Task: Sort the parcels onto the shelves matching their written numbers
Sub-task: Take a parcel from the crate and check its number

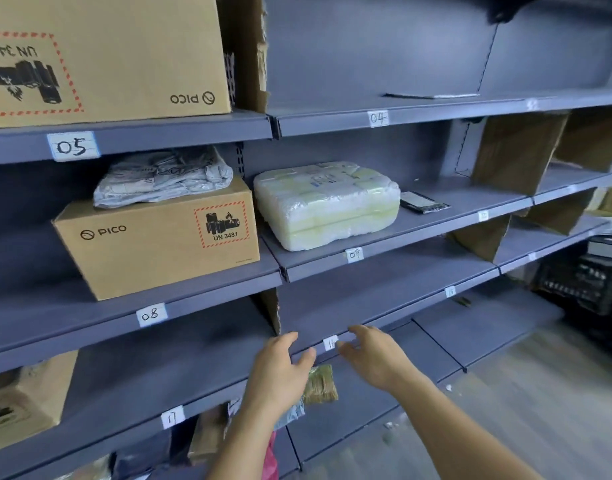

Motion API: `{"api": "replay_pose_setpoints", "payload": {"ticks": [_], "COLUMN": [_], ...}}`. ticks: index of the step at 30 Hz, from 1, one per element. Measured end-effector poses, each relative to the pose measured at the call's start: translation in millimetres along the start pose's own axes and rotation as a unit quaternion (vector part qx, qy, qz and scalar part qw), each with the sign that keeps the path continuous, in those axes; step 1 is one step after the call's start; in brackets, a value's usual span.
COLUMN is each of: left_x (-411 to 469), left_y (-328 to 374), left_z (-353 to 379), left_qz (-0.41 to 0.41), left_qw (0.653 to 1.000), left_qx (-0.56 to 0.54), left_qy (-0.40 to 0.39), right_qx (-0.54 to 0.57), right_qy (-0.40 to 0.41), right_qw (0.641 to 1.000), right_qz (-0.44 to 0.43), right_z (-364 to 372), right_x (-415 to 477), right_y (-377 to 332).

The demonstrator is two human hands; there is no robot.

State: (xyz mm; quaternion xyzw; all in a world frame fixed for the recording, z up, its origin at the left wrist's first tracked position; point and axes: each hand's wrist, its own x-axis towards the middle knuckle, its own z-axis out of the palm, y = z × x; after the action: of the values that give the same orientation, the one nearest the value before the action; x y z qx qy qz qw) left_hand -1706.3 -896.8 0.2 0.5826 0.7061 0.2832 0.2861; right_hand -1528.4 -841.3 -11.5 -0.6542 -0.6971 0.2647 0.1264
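Both hands reach toward the front lip of a grey-blue shelf in the lower centre of the frame. The left hand (280, 368) is released, with its fingers straight and slightly spread and the tips at the shelf edge. The right hand (375, 355) is released too, its fingers loosely extended. A small paper label (330, 342) sits between the two hands, its number too blurred to read.

Just below the left hand's fingers, a tan padded parcel (320, 384) lies on the next shelf down, partly hidden by the hand.

At centre left, above the 08 label (151, 314), stands a PICO carton (159, 237) with a grey poly bag (162, 178) lying on top of it. To its right, above the 09 label (354, 254), rests a white foam-wrapped parcel (327, 206), and a dark flat packet (424, 202) lies just beside it.

In the upper left, a large PICO carton (100, 53) fills the shelf marked by the 05 label (73, 146). A thin flat packet (432, 95) lies on the shelf above the 04 label (378, 118).

At lower left, another brown carton (24, 403) sits above the 17 label (172, 417). Cardboard dividers (516, 150) stand on the shelves at the right.
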Motion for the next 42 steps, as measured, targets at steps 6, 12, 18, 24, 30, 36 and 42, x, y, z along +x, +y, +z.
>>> {"api": "replay_pose_setpoints", "payload": {"ticks": [6,12,18,24,30,36,42], "left_x": [-32.5,-48.5,-54.8,-48.2,-12.7,41.2,81.4], "left_y": [53.6,107.4,169.4,227.5,295.0,375.5,443.9], "left_z": [66.6,146.2,217.9,289.2,370.0,443.8,500.3], "left_qz": [0.013,0.045,0.118,0.178,0.24,0.282,0.314], "left_qw": [0.998,0.988,0.969,0.942,0.918,0.898,0.88], "left_qx": [0.021,0.056,0.091,0.104,0.095,0.094,0.099], "left_qy": [-0.064,-0.136,-0.197,-0.265,-0.301,-0.325,-0.344], "right_qx": [-0.022,-0.01,0.024,0.032,0.036,0.052,0.073], "right_qy": [-0.009,0.013,0.067,0.108,0.157,0.2,0.23], "right_qw": [0.999,0.994,0.982,0.96,0.936,0.912,0.887], "right_qz": [0.043,0.111,0.176,0.255,0.314,0.355,0.393], "right_z": [-33.9,-68.7,-103.0,-135.1,-183.8,-252.6,-300.1], "right_x": [-45.9,-89.1,-121.5,-144.5,-132.9,-92.1,-60.2], "right_y": [90.7,178.4,259.5,332.6,404.3,472.7,531.6]}}
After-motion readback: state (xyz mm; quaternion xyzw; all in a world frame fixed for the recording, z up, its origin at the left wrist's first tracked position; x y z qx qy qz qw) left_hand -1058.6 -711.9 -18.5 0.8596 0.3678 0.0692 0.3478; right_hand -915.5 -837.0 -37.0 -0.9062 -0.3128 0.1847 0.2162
